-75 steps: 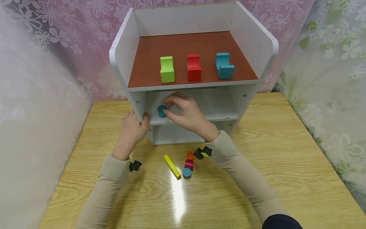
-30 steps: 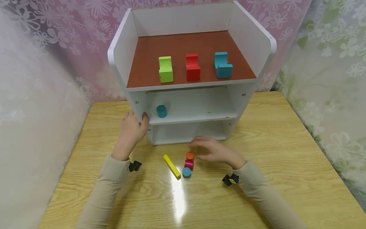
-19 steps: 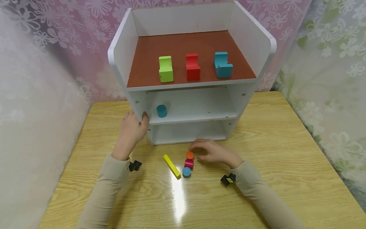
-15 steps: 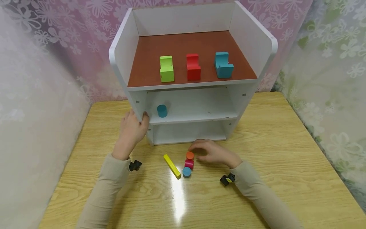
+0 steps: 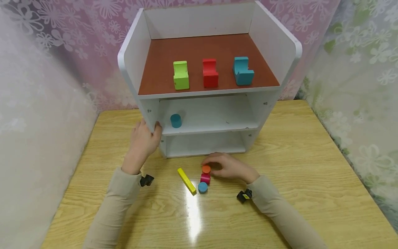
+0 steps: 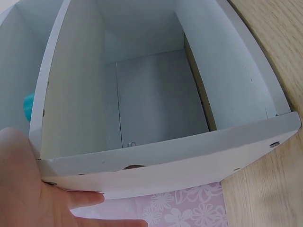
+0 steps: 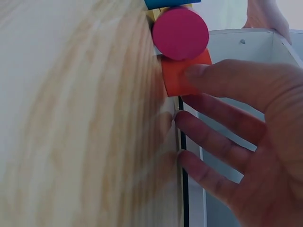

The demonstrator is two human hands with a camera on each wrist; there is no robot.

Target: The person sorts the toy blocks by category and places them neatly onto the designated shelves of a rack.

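Note:
My left hand grips the left side panel of a small white shelf unit. In the left wrist view its thumb lies over the front edge and its fingers reach along the outer side. My right hand is down at the table, with thumb and forefinger pinching an orange cylinder block. The right wrist view shows the thumb on the orange block's side, the other fingers spread beyond it. Touching that block is a crimson cylinder lying on its side. A blue cylinder stands nearest me.
A yellow bar lies left of the cylinders. One teal cylinder stands at the left of the middle shelf. On the brown top stand a lime notched block, a red one and a teal one.
My right hand has let go of the teal cylinder on the middle shelf, come down to the table and closed in leftward on the orange cylinder. The left hand has stayed put.

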